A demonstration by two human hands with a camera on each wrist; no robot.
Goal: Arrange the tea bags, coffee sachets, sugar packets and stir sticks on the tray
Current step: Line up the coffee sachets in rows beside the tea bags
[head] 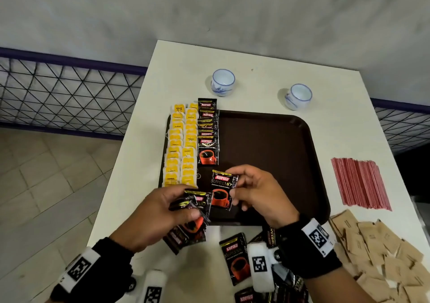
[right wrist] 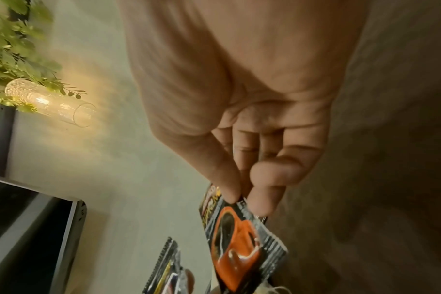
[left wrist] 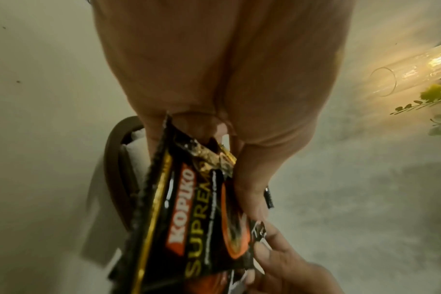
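Note:
A dark brown tray (head: 267, 144) lies on the white table. Along its left side run two columns of yellow tea bags (head: 180, 144) and a column of black coffee sachets (head: 207, 133). My right hand (head: 253, 191) pinches one coffee sachet (head: 223, 190) by its right edge, just above the tray's near part; the right wrist view shows that sachet (right wrist: 239, 238) under thumb and finger. My left hand (head: 162, 212) grips a fanned bundle of coffee sachets (head: 193, 206), seen close in the left wrist view (left wrist: 189, 208). Red stir sticks (head: 359, 183) and brown sugar packets (head: 381, 254) lie right of the tray.
Two small white-and-blue cups (head: 223, 82) (head: 298, 96) stand on the table behind the tray. Loose coffee sachets (head: 237, 256) lie at the table's near edge. A black wire fence (head: 69, 98) and tiled floor lie left of the table.

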